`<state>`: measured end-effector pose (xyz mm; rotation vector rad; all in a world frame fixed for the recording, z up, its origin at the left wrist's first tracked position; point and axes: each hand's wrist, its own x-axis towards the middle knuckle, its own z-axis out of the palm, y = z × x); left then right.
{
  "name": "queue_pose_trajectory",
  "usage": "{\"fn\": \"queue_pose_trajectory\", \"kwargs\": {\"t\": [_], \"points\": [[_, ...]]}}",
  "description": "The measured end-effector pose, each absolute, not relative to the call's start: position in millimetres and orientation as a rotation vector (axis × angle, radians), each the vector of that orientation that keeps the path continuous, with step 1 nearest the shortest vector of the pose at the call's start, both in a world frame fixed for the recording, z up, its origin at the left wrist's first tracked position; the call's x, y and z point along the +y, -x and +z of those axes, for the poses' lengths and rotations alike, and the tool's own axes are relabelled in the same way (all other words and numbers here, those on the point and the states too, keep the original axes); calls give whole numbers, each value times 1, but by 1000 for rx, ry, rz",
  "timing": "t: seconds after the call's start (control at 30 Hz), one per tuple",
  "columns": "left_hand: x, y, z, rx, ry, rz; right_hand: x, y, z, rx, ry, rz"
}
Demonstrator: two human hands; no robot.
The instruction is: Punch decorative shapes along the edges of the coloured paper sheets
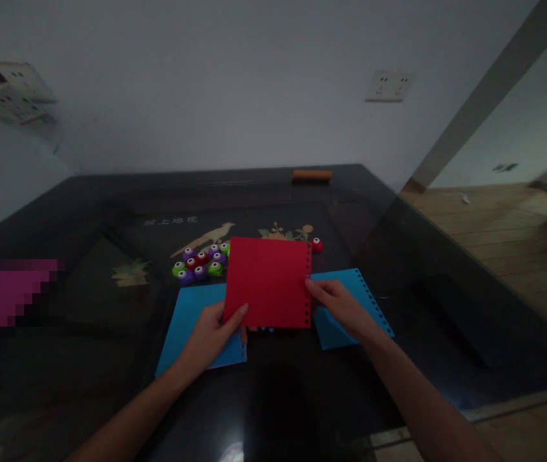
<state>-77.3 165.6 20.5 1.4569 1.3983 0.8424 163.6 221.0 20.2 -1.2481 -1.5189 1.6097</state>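
Note:
A square red sheet [268,279] with punched holes down its right edge is raised above the dark table, held between both hands. My left hand [216,330] pinches its lower left corner, thumb on the front. At the right edge, beside the holes, my right hand [336,301] grips it, thumb in front. Under my left hand lies a blue sheet [184,321], with another edge showing beneath it. A second blue sheet [353,285], also hole-punched, lies partly below my right hand. What lies directly behind the red sheet is mostly hidden.
Several small eyeball-like toys [199,260] in purple, green and red cluster behind the left sheet. One red toy [317,244] sits right of the red sheet. An orange-brown bar [312,174] lies near the wall. A dark flat object [461,321] rests on the table [273,398] at right.

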Motion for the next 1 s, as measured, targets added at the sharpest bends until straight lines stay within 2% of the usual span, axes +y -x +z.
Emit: {"fn": "queue_pose_trajectory", "kwargs": {"t": [0.2, 0.4, 0.6, 1.0], "points": [[165, 76, 22, 1400, -1481, 842, 220, -163, 22, -1511, 1243, 1634], [163, 74, 18, 1401, -1522, 792, 219, -162, 21, -1553, 1106, 1797], [163, 74, 17, 1395, -1600, 753, 219, -162, 17, -1517, 1189, 1756], [177, 104, 29, 1471, -1701, 1008, 219, -161, 16, -1376, 1205, 1688]]}}
